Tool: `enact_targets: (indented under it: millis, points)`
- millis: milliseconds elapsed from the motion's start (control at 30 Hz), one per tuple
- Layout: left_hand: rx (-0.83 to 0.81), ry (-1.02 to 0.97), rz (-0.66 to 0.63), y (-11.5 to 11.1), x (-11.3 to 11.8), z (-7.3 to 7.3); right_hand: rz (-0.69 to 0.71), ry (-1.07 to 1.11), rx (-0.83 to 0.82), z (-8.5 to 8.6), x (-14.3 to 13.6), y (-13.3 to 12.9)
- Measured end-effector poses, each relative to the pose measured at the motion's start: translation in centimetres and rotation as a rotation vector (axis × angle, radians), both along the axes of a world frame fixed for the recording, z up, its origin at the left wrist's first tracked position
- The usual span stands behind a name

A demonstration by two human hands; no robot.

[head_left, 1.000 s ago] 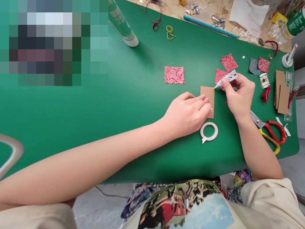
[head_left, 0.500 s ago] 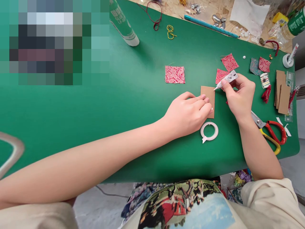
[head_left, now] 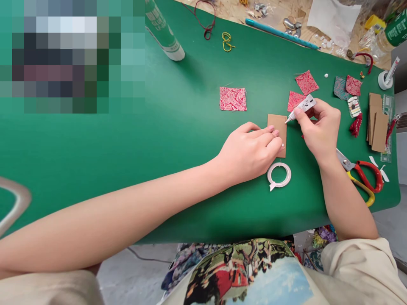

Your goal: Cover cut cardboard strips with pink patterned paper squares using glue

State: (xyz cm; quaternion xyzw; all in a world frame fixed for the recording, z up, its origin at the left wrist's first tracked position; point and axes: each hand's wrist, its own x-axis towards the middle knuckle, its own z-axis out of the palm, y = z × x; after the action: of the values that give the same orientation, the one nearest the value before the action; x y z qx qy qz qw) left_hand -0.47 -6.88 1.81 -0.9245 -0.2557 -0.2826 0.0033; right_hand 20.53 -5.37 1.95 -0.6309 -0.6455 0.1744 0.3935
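My left hand (head_left: pixel 254 150) lies over a small brown cardboard rectangle (head_left: pixel 275 121) on the green mat, its fingers bent and holding the card down; the thumb is hidden. In my right hand (head_left: pixel 322 127) is a white glue tube (head_left: pixel 304 106), pinched and slanted, with its narrow nozzle at the card's upper right edge. Just beyond the tube are red patterned fabric squares (head_left: pixel 307 82). Near my left hand sits a roll of white tape (head_left: pixel 279 175). Scissors (head_left: pixel 365 173) with red and yellow handles lie beside my right forearm.
Another red fabric piece (head_left: pixel 233 99) lies left of the card. Cardboard strips (head_left: pixel 378 125) and a clear ruler (head_left: pixel 386 154) are at the right. A green spray can (head_left: pixel 167 34) and yellow cord (head_left: pixel 227 42) are farther back. A blue pencil (head_left: pixel 280 34) lies along the mat's far edge.
The glue tube's nozzle has shifted very slightly down along the card's right edge. My left hand stays in place on the card.
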Motion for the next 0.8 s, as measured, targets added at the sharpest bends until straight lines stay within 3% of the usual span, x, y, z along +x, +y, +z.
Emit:
enact_targets:
  millis: [500, 800]
  points:
    - [-0.063, -0.040, 0.095, -0.49, 0.58, -0.73, 0.057, -0.038, -0.010, 0.22, -0.03, -0.38]
    - [0.134, 0.050, 0.108, -0.47, 0.63, -0.91, 0.058, -0.045, -0.034, 0.48, -0.27, -0.49]
